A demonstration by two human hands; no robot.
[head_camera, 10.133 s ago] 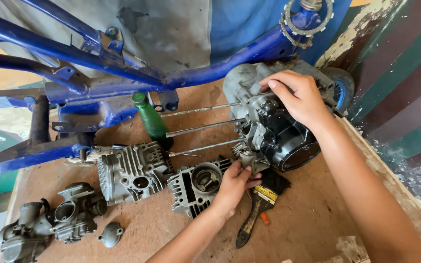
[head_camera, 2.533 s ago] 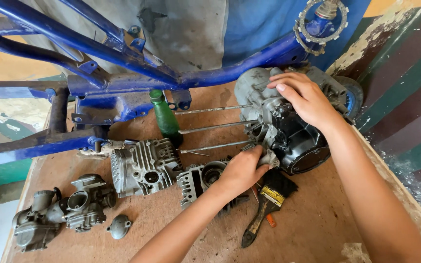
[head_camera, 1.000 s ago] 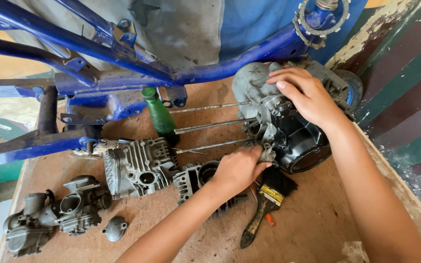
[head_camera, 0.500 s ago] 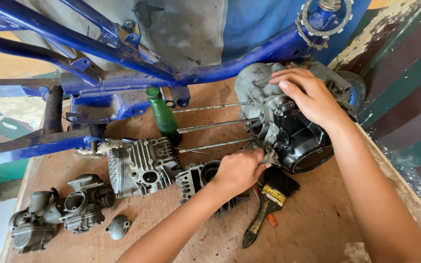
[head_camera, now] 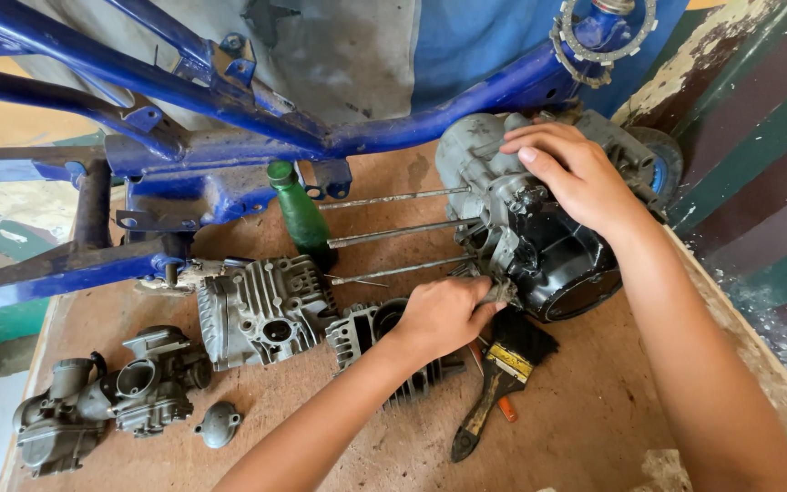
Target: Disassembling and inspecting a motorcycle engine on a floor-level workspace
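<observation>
Little changed since 0.5 s ago: view shifted slightly, both hands kept in place on the engine, parts unmoved on the board.

Largest first: 1 blue motorcycle frame [head_camera: 229,100] across the upper half of the frame, with 1 sprocket [head_camera: 601,36] at upper right. Below, 1 wooden board [head_camera: 585,410] as work surface. At centre right, 1 engine crankcase [head_camera: 548,246], grey and black, with 3 long studs [head_camera: 384,199] pointing left. Right hand [head_camera: 576,178] spread flat over top of crankcase, fingers loosely curled, pressing rather than gripping. Left hand [head_camera: 444,314] closed around something small at lower left edge of crankcase; held item hidden, cannot tell what.

At centre, 1 finned cylinder head [head_camera: 261,310]; beside it, 1 finned cylinder [head_camera: 366,333], partly under the left forearm. At lower left, 2 carburetors [head_camera: 111,396] touching. 1 green bottle [head_camera: 301,211] upright by the studs. 1 paintbrush [head_camera: 498,378] at lower centre. 1 small round cap [head_camera: 219,424] at lower left.
</observation>
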